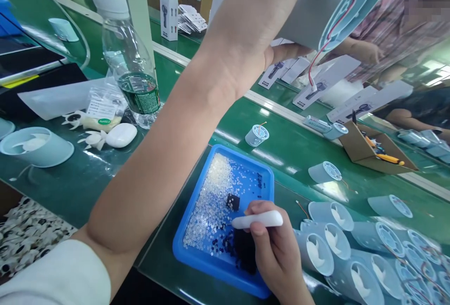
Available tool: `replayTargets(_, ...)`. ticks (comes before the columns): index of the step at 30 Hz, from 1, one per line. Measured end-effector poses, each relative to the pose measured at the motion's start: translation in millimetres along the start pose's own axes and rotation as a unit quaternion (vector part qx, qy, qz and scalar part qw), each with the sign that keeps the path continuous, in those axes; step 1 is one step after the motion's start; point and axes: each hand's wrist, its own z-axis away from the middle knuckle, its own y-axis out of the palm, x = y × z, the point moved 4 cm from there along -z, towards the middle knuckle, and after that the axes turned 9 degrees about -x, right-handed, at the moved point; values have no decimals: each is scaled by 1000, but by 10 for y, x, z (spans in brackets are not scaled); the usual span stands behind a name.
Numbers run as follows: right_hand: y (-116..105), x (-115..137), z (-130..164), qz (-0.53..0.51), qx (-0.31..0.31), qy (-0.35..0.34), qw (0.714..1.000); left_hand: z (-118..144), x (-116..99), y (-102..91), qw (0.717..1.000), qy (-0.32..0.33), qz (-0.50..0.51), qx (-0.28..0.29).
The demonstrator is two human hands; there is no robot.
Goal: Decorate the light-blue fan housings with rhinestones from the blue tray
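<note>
Head view: the left hand (281,54) has its grip clamped on a raised fan housing (326,4), turned underside-up for access, while the right hand (277,248) pinches a white pen-like tool (258,220) over the blue tray (197,253) on the tabletop (291,150).

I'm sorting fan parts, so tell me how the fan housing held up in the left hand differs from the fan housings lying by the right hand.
The raised fan housing is in the left hand, close to the camera, with a red wire hanging down. The row of fan housings lies on its sides on the green table, beside the right hand, white blades showing inside. Both are pale blue and round.
</note>
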Motion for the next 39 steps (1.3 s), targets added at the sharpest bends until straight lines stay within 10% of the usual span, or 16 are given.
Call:
replayTargets(32,3,49,31,48,49,-48,996,-70,420,-4,995,-80,-60,31)
replayTargets(39,-135,8,-34,40,-151,-15,988,-126,534,17,994,-78,-58,44)
